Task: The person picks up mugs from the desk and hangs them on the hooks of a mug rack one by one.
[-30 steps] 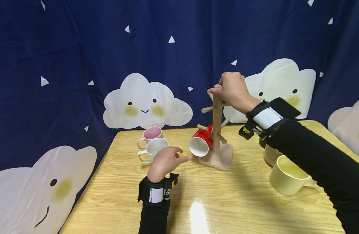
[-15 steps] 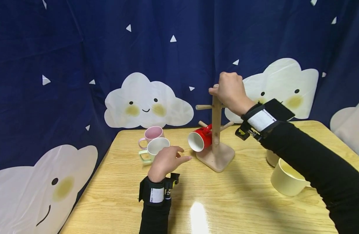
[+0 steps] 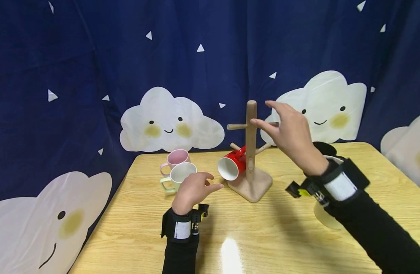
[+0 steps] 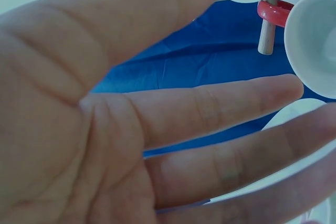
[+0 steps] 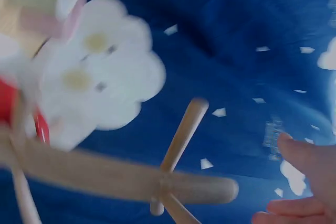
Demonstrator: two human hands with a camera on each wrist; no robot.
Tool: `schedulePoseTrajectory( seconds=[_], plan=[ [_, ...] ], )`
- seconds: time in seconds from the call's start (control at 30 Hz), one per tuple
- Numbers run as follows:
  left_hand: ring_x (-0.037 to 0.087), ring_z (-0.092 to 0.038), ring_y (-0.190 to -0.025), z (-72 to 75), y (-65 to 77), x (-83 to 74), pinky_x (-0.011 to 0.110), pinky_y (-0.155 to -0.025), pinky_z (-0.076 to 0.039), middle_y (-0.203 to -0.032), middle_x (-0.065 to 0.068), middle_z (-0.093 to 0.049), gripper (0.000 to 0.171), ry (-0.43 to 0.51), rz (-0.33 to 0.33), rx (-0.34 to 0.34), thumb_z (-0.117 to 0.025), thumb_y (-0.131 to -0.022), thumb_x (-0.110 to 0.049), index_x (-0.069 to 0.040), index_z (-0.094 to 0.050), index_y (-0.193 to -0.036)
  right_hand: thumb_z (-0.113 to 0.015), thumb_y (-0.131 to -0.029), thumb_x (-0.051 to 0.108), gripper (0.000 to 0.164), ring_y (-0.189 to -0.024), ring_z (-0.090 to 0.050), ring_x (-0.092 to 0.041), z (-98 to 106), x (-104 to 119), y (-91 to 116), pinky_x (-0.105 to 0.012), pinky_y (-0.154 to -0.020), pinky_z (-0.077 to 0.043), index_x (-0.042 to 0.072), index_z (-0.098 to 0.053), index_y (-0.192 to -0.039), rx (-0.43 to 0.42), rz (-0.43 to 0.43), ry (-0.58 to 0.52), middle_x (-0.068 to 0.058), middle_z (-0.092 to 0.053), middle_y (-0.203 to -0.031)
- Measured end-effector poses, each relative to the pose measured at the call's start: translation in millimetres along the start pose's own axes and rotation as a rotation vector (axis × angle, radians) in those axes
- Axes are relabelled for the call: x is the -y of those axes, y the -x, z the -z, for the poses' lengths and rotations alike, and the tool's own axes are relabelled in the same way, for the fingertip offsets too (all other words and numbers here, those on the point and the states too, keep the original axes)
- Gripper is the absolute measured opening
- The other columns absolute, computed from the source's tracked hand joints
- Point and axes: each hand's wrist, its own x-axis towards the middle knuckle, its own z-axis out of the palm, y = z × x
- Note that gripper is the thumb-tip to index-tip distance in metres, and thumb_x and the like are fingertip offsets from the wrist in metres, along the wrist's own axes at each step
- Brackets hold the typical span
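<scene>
the right hand (image 3: 292, 133), fingers and thumb spread wide and holding nothing, hovers just beside the pale wooden stand (image 3: 251, 140), which rises upright from the counter (image 3: 258, 236). the red mug (image 3: 233, 164), glossy and white within, hangs by its handle on a low peg (image 4: 266, 40), mouth tipped sideways; the right wrist view blurs it and cuts it off. the left hand (image 3: 192, 191), relaxed and gripping nothing, partly hides a green mug (image 3: 180, 172). a cream mug (image 3: 323, 217) is mostly lost behind the right sleeve (image 3: 377, 232).
</scene>
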Motion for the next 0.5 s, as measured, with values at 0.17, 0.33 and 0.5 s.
schedulePoseTrajectory(
  seconds=[0.17,0.33,0.5],
  plan=[
    [0.023,-0.063,-0.087,2.0,1.8,0.8,0.033,-0.069,-0.050,-0.098,0.010,-0.068,0.049,0.009,0.007,-0.011,-0.063,-0.083,-0.044,-0.005,-0.063,-0.113,-0.071,-0.079,0.031,0.044,-0.081,-0.062,-0.033,7,-27,54,-0.040,-0.068,-0.047,0.005,-0.063,-0.115,-0.030,-0.078,-0.084,-0.018,-0.068,-0.097],
    [0.023,-0.063,-0.086,2.4,2.5,0.4,0.032,-0.069,-0.049,-0.098,0.009,-0.068,0.048,0.009,-0.003,-0.011,-0.062,-0.083,-0.043,-0.005,-0.064,-0.113,-0.062,-0.086,0.040,0.042,-0.077,-0.060,-0.025,8,-59,79,-0.035,-0.067,-0.049,0.008,-0.064,-0.114,0.167,-0.232,-0.148,-0.014,-0.066,-0.087],
    [0.022,-0.063,-0.085,1.2,2.4,0.1,0.032,-0.068,-0.049,-0.096,0.009,-0.068,0.047,0.007,-0.015,-0.013,-0.063,-0.083,-0.042,-0.005,-0.064,-0.112,-0.061,-0.088,0.035,0.038,-0.098,-0.062,-0.017,2,-79,91,-0.015,-0.077,-0.048,0.004,-0.065,-0.111,0.309,-0.280,-0.237,-0.016,-0.066,-0.110]
  ],
)
